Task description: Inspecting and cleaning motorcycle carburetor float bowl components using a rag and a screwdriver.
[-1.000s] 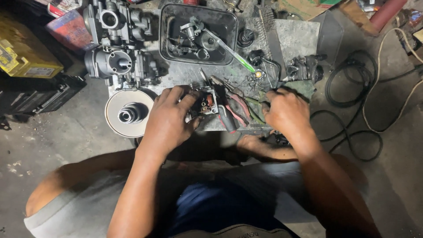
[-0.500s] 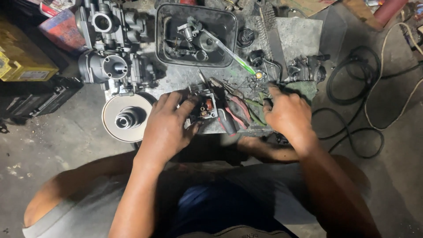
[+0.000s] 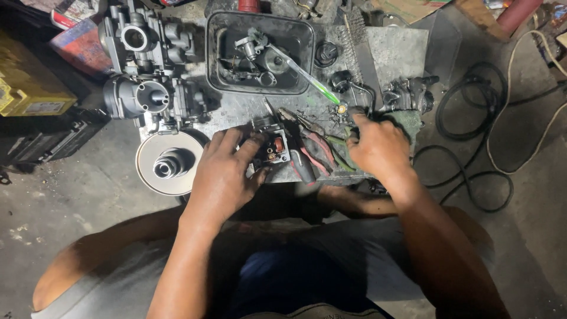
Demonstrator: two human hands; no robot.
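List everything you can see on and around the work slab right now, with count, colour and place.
carburettor body: one, grey metal with a red part, slab front, under left fingers
carburettor bank: one, grey, slab's left end
pulley disc: one, pale silver, on floor left of slab
tray: one, black, slab top centre, holding small metal parts
screwdriver: one, green shaft, lying across tray's right edge
pliers: one, red handles, between the hands
hose: one, black, coiled on floor right
box: one, yellow, far left
left hand: gripping carburettor body
right hand: fingers down on slab's right part; what it touches is unclear

Dim, overhead light, murky edges
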